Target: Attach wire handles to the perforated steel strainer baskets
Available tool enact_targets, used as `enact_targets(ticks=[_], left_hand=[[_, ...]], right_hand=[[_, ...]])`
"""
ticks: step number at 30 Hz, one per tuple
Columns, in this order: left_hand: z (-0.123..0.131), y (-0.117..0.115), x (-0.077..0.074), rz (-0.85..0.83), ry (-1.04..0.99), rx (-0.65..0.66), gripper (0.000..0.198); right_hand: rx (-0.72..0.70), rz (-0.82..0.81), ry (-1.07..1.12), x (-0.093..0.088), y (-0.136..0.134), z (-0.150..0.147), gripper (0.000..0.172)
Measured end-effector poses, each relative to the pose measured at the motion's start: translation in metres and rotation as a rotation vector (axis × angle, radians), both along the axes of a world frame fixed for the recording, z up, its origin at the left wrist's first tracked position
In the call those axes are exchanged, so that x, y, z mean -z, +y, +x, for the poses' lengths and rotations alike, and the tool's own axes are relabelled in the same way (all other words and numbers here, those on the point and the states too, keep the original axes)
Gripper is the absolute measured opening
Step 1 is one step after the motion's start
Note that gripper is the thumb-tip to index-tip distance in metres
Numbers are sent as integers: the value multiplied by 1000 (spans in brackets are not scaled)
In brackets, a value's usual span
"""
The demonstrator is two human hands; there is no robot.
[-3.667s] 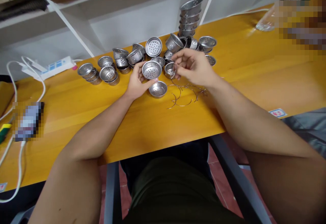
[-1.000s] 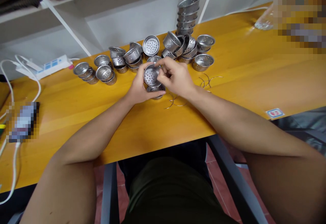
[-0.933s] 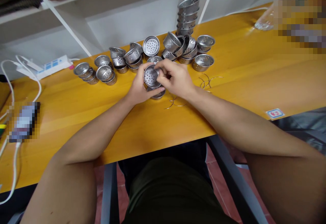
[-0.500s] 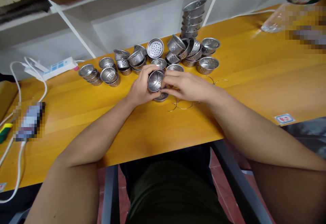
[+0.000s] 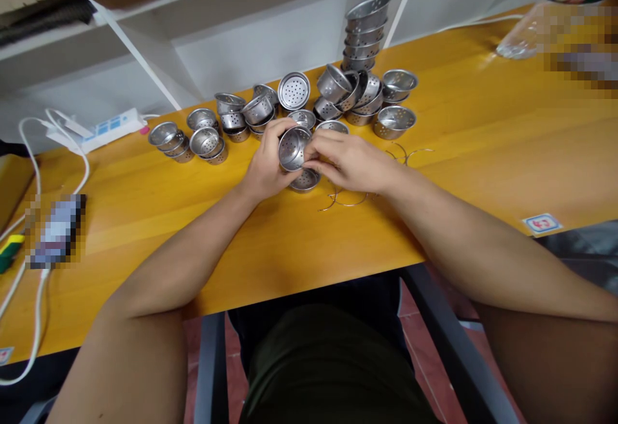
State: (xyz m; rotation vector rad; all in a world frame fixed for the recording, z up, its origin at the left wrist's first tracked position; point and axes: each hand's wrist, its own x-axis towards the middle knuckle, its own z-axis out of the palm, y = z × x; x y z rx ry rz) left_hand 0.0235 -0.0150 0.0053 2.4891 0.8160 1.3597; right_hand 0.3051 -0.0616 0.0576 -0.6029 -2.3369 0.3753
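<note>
Yellow wooden table [image 5: 483,154]. Left hand [image 5: 264,168] grasps a perforated steel strainer cup [image 5: 292,148] above the table centre. Right hand [image 5: 355,163] pinches its rim at 3 o'clock. The cup is tipped, its axis and open mouth toward the camera. Wire bails [image 5: 348,200] lie at 5 o'clock.

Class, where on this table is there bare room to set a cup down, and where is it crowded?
Free: table left of the left hand, and right of the wire rings towards the sticker. Crowded: strainer cups at the back.
</note>
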Motion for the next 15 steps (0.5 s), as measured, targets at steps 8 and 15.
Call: enact_targets(ticks=[8,15], left_hand=[[-1,3,5,17,2,8,98],[1,11,15,74,-60,89,94]], right_hand=[[-6,2,19,2,2,-1,19],[-32,-25,28,-2,3,4,12]])
